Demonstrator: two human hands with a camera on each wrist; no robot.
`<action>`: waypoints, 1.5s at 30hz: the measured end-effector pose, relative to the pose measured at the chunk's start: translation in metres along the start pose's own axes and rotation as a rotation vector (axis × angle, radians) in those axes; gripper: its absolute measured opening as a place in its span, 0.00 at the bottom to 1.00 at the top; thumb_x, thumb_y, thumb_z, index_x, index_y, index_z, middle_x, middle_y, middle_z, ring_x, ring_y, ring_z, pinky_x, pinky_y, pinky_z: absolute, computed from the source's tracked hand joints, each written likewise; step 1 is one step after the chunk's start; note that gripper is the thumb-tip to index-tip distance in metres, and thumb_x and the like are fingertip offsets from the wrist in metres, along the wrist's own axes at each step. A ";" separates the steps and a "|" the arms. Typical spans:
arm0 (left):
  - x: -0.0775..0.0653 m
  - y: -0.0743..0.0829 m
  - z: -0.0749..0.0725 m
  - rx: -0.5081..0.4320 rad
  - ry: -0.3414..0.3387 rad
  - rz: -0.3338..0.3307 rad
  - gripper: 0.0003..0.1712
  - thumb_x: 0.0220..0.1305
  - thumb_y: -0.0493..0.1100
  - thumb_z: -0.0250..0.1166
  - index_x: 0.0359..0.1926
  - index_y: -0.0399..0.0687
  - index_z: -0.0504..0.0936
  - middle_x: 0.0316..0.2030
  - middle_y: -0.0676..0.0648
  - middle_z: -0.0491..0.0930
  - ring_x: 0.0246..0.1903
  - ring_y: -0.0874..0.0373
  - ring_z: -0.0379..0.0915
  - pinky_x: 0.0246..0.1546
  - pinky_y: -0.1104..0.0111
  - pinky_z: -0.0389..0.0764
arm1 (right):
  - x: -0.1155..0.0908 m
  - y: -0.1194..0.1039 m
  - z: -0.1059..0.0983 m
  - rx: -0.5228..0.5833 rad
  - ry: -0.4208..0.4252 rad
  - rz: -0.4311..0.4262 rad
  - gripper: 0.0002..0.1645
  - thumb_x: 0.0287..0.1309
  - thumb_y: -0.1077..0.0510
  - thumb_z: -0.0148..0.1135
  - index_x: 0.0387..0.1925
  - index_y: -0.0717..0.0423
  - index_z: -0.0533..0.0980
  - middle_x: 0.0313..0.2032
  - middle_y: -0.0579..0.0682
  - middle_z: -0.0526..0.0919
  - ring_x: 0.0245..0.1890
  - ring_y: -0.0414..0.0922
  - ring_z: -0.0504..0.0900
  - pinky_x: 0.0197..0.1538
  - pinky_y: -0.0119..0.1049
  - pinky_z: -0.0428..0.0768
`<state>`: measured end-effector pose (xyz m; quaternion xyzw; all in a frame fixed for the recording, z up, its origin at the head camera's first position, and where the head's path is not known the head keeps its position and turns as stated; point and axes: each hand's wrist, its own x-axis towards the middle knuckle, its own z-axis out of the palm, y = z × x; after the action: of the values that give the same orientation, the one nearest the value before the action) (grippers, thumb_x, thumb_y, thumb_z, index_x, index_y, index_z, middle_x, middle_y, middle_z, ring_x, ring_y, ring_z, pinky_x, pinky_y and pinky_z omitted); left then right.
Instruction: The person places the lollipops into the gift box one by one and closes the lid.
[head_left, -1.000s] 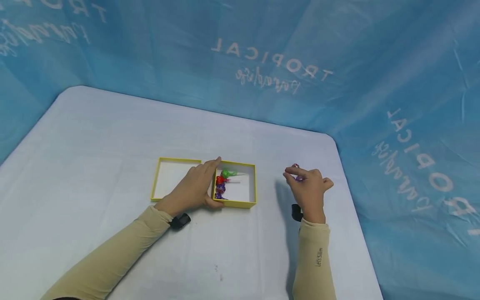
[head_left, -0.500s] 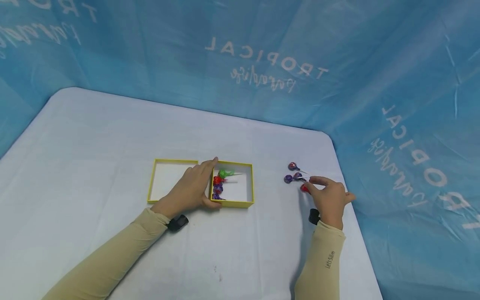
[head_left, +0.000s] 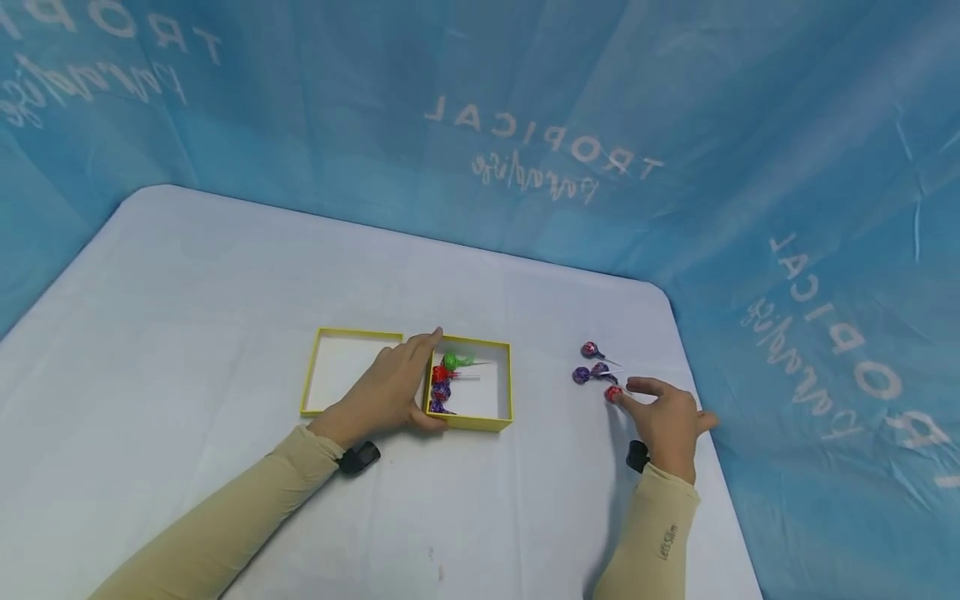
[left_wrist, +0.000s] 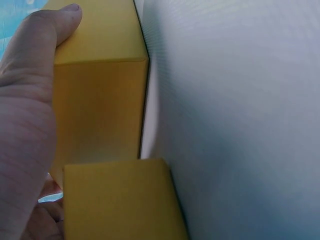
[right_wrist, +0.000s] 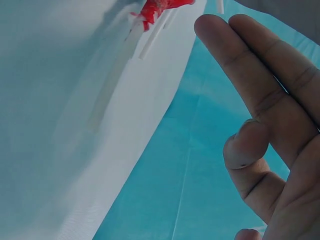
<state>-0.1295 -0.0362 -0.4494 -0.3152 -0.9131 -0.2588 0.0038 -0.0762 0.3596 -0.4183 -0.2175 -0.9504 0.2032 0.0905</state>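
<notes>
My left hand holds the left side of a yellow box, thumb on its near wall and fingers at the far side. Within the box lie a green lollipop, a red lollipop and purple ones, heads along the left wall. My right hand is over the loose lollipops at the right, its thumb tip right at another red lollipop. In the right wrist view, two fingers are extended and that red wrapper shows apart from their tips. Beyond it lie a purple lollipop and two darker-wrapped ones.
A shallow yellow-edged lid lies inner side up, left of the box and partly behind my left hand. White cloth covers the table. A blue printed curtain stands along the far and right edges.
My right hand has moved right and toward the near side, uncovering the loose lollipops, and its thumb has come down to the red one. My left hand stays on the box.
</notes>
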 end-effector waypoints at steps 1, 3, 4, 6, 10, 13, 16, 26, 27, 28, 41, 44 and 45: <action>-0.001 0.000 0.001 0.003 0.003 0.003 0.79 0.34 0.71 0.81 0.78 0.36 0.50 0.68 0.37 0.67 0.65 0.44 0.68 0.55 0.51 0.75 | 0.000 0.001 0.001 -0.002 -0.003 0.005 0.20 0.56 0.48 0.74 0.46 0.57 0.87 0.45 0.63 0.87 0.54 0.62 0.76 0.53 0.65 0.45; -0.001 0.000 0.001 0.010 0.015 0.012 0.80 0.34 0.71 0.81 0.78 0.36 0.50 0.67 0.36 0.68 0.64 0.44 0.69 0.53 0.51 0.76 | 0.000 0.001 0.001 -0.004 -0.009 0.014 0.21 0.56 0.48 0.74 0.46 0.57 0.87 0.45 0.63 0.87 0.55 0.63 0.76 0.54 0.65 0.45; -0.001 0.001 0.001 0.014 0.018 0.014 0.80 0.33 0.71 0.81 0.78 0.36 0.50 0.67 0.36 0.68 0.63 0.44 0.69 0.53 0.51 0.76 | 0.000 0.001 0.001 -0.006 -0.013 0.018 0.21 0.56 0.48 0.74 0.46 0.57 0.87 0.45 0.63 0.87 0.55 0.63 0.76 0.54 0.65 0.45; 0.000 0.001 0.000 0.015 0.023 0.017 0.80 0.33 0.71 0.81 0.78 0.36 0.50 0.67 0.36 0.68 0.63 0.44 0.69 0.52 0.51 0.76 | 0.001 0.001 0.001 -0.002 -0.012 0.017 0.21 0.56 0.48 0.73 0.46 0.57 0.87 0.44 0.63 0.88 0.56 0.64 0.76 0.55 0.66 0.45; 0.001 0.001 -0.001 0.016 0.023 0.017 0.79 0.34 0.71 0.81 0.78 0.36 0.50 0.67 0.36 0.68 0.64 0.44 0.69 0.53 0.51 0.76 | 0.002 0.002 0.002 -0.002 -0.016 0.013 0.21 0.55 0.48 0.74 0.45 0.57 0.87 0.44 0.62 0.88 0.56 0.63 0.77 0.56 0.66 0.45; 0.001 0.001 0.000 0.011 0.029 0.017 0.79 0.33 0.71 0.81 0.77 0.36 0.51 0.67 0.36 0.68 0.64 0.44 0.68 0.53 0.51 0.76 | 0.002 0.002 0.003 0.003 -0.026 0.026 0.20 0.55 0.47 0.75 0.43 0.57 0.87 0.43 0.61 0.88 0.55 0.62 0.77 0.56 0.65 0.45; 0.000 0.000 0.001 0.002 0.025 0.007 0.79 0.32 0.71 0.81 0.77 0.36 0.51 0.67 0.37 0.69 0.64 0.44 0.68 0.54 0.50 0.76 | 0.002 0.003 0.005 0.014 -0.040 0.039 0.20 0.54 0.46 0.75 0.43 0.56 0.88 0.42 0.60 0.88 0.55 0.62 0.77 0.56 0.65 0.44; 0.000 0.001 0.003 -0.005 0.023 0.017 0.79 0.32 0.71 0.82 0.77 0.36 0.53 0.66 0.37 0.70 0.62 0.44 0.70 0.54 0.50 0.76 | 0.000 0.008 0.008 0.014 -0.062 0.058 0.19 0.56 0.47 0.74 0.43 0.56 0.88 0.44 0.61 0.88 0.57 0.64 0.76 0.57 0.66 0.44; 0.000 0.001 0.003 0.003 0.025 0.017 0.79 0.32 0.71 0.81 0.77 0.37 0.53 0.65 0.37 0.70 0.61 0.44 0.70 0.54 0.51 0.76 | 0.001 0.007 0.009 0.015 -0.059 0.056 0.19 0.56 0.47 0.74 0.43 0.56 0.88 0.44 0.61 0.88 0.57 0.64 0.76 0.57 0.66 0.44; 0.000 0.001 0.003 0.010 0.027 0.017 0.79 0.32 0.72 0.81 0.77 0.37 0.53 0.65 0.37 0.70 0.60 0.44 0.71 0.54 0.51 0.76 | 0.001 0.007 0.009 0.016 -0.056 0.057 0.19 0.56 0.47 0.74 0.43 0.56 0.88 0.43 0.61 0.88 0.57 0.64 0.77 0.58 0.67 0.43; 0.000 -0.001 0.003 0.022 0.035 0.012 0.79 0.33 0.73 0.80 0.77 0.37 0.52 0.66 0.37 0.70 0.58 0.42 0.73 0.54 0.50 0.77 | 0.008 0.006 0.013 0.003 -0.076 0.066 0.20 0.55 0.49 0.74 0.45 0.57 0.87 0.44 0.62 0.88 0.59 0.65 0.75 0.62 0.71 0.42; 0.000 0.000 0.002 0.019 0.029 0.007 0.79 0.33 0.73 0.80 0.77 0.37 0.53 0.67 0.37 0.69 0.59 0.42 0.73 0.55 0.50 0.77 | 0.007 0.007 0.014 -0.001 -0.075 0.059 0.20 0.56 0.48 0.74 0.45 0.57 0.87 0.44 0.61 0.88 0.58 0.64 0.75 0.61 0.70 0.43; 0.000 0.001 0.002 0.018 0.026 0.003 0.79 0.33 0.72 0.80 0.77 0.37 0.53 0.67 0.37 0.69 0.59 0.42 0.72 0.55 0.50 0.76 | 0.007 0.008 0.013 -0.001 -0.069 0.055 0.20 0.56 0.48 0.74 0.45 0.57 0.87 0.43 0.61 0.88 0.57 0.64 0.76 0.60 0.69 0.44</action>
<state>-0.1287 -0.0346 -0.4508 -0.3130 -0.9148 -0.2546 0.0190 -0.0828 0.3645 -0.4333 -0.2365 -0.9467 0.2126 0.0520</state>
